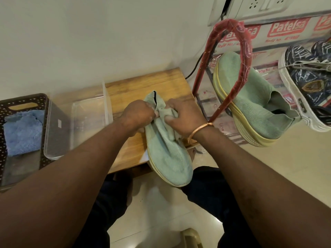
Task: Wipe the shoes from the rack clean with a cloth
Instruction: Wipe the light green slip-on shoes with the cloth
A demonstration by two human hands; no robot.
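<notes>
Shoe, pale green, lies over the near edge of the wooden surface, my left hand gripping its collar, my right hand pinching the cloth against it; I judge wiping is underway, and next I should stroke toward the toe.

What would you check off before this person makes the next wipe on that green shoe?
1. Left hand grips the green shoe at its collar: ok.
2. Right hand holds the cloth against the shoe: ok.
3. Shoe fully supported by the wooden table: not ok, its toe overhangs the near edge.
4. Shoe's upper clean: cannot tell.
5. Spare blue cloth in the basket: ok.
</notes>
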